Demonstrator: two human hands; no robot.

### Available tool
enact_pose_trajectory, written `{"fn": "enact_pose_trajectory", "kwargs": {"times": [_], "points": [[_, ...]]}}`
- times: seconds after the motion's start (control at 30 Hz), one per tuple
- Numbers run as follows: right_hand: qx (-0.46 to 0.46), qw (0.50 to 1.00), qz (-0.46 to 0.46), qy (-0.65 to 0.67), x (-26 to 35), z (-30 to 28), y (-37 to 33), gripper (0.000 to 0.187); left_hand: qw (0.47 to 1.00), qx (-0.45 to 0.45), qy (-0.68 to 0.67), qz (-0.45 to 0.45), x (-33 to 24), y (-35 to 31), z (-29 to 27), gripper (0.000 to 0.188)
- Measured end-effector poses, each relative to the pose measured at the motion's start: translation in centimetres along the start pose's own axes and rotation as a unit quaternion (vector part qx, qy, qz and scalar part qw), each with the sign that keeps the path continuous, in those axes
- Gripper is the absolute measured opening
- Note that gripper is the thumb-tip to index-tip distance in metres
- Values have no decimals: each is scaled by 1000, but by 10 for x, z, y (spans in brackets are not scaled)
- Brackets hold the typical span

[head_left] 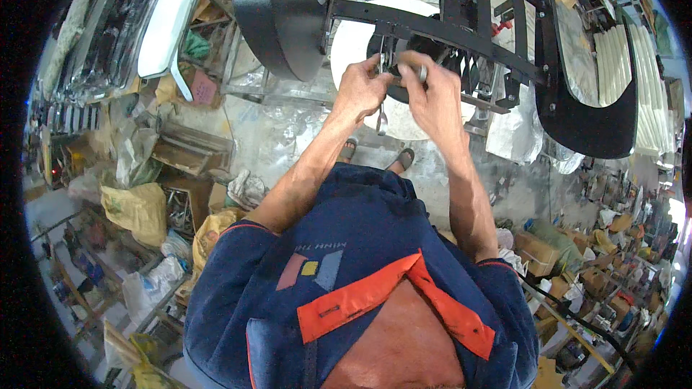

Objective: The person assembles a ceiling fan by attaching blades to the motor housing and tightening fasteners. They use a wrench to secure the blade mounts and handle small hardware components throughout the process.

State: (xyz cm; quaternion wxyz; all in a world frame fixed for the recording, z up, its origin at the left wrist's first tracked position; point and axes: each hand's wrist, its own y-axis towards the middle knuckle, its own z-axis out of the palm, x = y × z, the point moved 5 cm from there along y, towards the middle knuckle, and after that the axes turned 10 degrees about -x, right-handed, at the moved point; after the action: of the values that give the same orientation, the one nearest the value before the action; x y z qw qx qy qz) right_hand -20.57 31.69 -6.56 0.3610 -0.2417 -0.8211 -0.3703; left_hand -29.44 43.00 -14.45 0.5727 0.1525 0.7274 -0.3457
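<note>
My left hand (362, 92) is closed around a slim silver wrench (381, 125), whose lower end sticks out below the fingers. Just beside it, my right hand (437, 99) is curled, with a small shiny metal piece showing at its fingertips; motion blur and the fingers hide what it is. Both hands work at the near edge of a black metal frame (432, 20) made of welded bars. A curved black panel (277, 18) stands at the frame's left end, and a black U-shaped side piece (591, 126) at its right. Behind the hands lies a white round disc (349, 47).
A white padded board (170, 25) leans at the left beside stacked, plastic-wrapped dark parts (108, 36). Yellow sacks (135, 210) and cardboard boxes (539, 252) crowd both sides. White slats (638, 79) stand at the far right. Grey concrete floor (281, 126) shows around my feet.
</note>
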Motion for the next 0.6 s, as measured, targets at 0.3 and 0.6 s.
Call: {"fn": "enact_pose_trajectory", "kwargs": {"times": [0.3, 0.6], "points": [[68, 988, 54, -131, -75, 42, 126, 42, 997, -15, 55, 56, 4, 3, -2, 53], [-82, 988, 61, -117, -3, -29, 80, 43, 1000, 4, 18, 18, 6, 2, -4, 48]]}}
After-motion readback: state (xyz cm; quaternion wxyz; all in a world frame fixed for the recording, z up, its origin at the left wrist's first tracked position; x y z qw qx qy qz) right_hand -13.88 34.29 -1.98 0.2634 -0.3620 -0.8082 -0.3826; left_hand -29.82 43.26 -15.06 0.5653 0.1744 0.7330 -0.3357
